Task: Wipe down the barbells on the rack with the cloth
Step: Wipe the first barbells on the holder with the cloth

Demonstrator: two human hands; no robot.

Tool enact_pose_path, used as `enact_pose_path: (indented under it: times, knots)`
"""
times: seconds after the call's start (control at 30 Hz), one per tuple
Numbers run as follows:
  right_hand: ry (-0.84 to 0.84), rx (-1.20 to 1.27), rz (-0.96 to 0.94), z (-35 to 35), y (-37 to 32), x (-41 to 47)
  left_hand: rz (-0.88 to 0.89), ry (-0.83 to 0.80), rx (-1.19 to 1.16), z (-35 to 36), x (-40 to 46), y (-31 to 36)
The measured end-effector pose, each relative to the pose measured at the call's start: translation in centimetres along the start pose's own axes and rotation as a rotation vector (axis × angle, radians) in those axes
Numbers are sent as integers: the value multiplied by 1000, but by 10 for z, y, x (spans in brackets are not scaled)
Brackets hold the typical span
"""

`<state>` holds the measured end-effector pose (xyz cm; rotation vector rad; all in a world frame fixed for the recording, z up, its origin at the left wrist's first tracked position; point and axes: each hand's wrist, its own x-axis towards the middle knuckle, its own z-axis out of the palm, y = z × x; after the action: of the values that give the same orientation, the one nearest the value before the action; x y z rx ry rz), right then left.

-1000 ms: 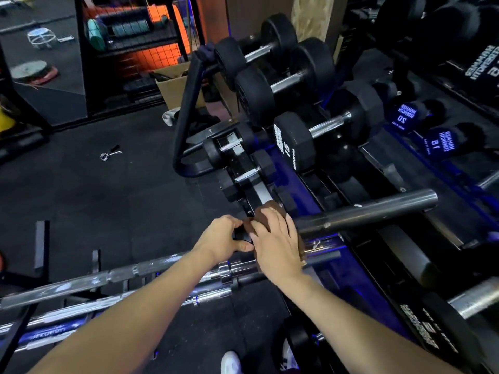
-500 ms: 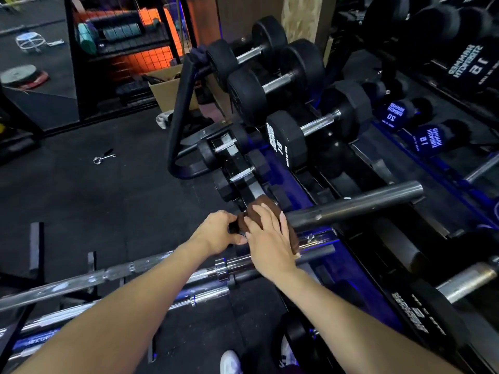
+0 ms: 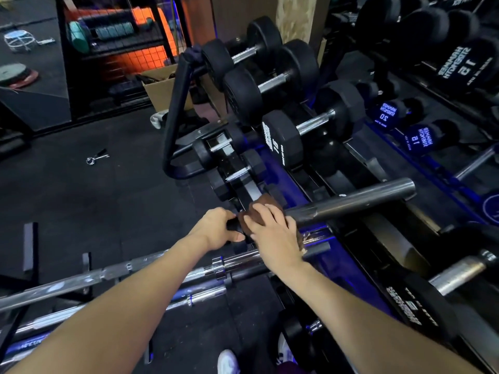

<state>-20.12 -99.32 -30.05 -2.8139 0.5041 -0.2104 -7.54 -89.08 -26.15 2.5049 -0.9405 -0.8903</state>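
Because the brown cloth was soft and limp, I judged it would mould to a round bar with almost no effort and was best handled as a wad under the palm. It sat bunched over the near end of the dark barbell sleeve, just right of centre, with my right hand laid on top, fingers together and pressing it down onto the steel. My left hand was just beside it on the left, fingers curled round a dark part where shaft meets sleeve; what exactly it gripped I could not make out.

That sleeve was a smooth, matte grey cylinder running off to the far right, a scuff near the cloth. I took it to be heavy, rigid and somewhat slick, so steadying it at the collar while the cloth slid along seemed the sensible hold, rather than lifting.

Nearer me, several chrome barbells lay side by side toward the left, bright and mirror-like, with ringed collars. They rested on a black rack with upright pegs.

Farther off stood black rubber dumbbells, hexagonal and round heads on shiny knurled handles, on a sloped dumbbell rack of black tube. Its floor was dark, finely textured rubber matting, a small metal clip lying on it to the far left.
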Motion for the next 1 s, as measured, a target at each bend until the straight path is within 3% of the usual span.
enact_pose_path:
  times: [0.13,0.23,0.37,0.53,0.63,0.73,0.87,1.0]
  knots:
    - [-20,-60,-62,-10,23,2,-4,4,19,-3,-1,-4]
    - [-84,-91,92,-26,59,-6,-23,-6,22,-3,-2,-3]
    - [-49,-123,264,-35,70,-8,-21,-9,2,-1,-1,1]
    - [-131,-83,46,-14,-4,-1,-17,-37,39,-2,1,3]
    - [-128,-100,-37,-16,20,-1,-26,-42,51,-4,0,0]
    - [-41,-116,65,-28,64,-8,-29,-22,80,-7,-3,1]
    - [-116,-170,249,-39,70,-7,-9,-31,147,-5,-3,10]
    - [-163,-117,149,-31,23,-7,-14,-63,267,-7,0,19]
